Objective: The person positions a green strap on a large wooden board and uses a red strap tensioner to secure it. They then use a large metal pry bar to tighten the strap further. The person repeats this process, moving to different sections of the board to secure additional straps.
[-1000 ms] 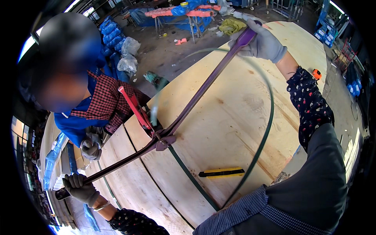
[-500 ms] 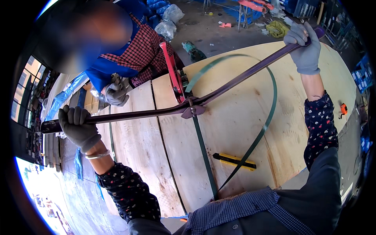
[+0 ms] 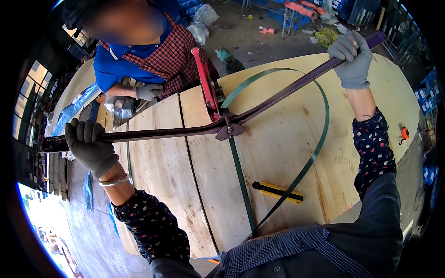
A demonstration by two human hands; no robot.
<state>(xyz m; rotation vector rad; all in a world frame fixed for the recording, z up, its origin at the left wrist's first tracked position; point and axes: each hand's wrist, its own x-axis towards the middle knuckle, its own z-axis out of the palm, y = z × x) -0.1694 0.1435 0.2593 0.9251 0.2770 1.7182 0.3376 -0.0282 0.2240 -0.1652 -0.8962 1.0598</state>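
A long-handled strapping crimper (image 3: 178,133), dark purple, spans the boards with its two handles spread wide. Gloved in grey, my left hand (image 3: 90,146) is closed around the left handle near its end. My right hand (image 3: 351,60) grips the other handle, higher up at the right. The crimper's jaw sits over a green strap (image 3: 242,185) at mid-table. Right behind the jaw stands a red strap tensioner (image 3: 204,85). The strap's loose length loops out to the right and returns toward my body. What the jaw encloses is hidden.
Pale wooden boards (image 3: 162,180) lie under the strap. A yellow-and-black utility knife (image 3: 278,191) rests on them, and an orange tape measure (image 3: 404,134) lies at the right edge. Across the boards stands a co-worker in a checked apron (image 3: 178,60), one gloved hand (image 3: 149,91) at the far edge.
Both my hands stay on the crimper handles, which have barely shifted. The co-worker has straightened up, and their gloved hand has drawn back from the boards.
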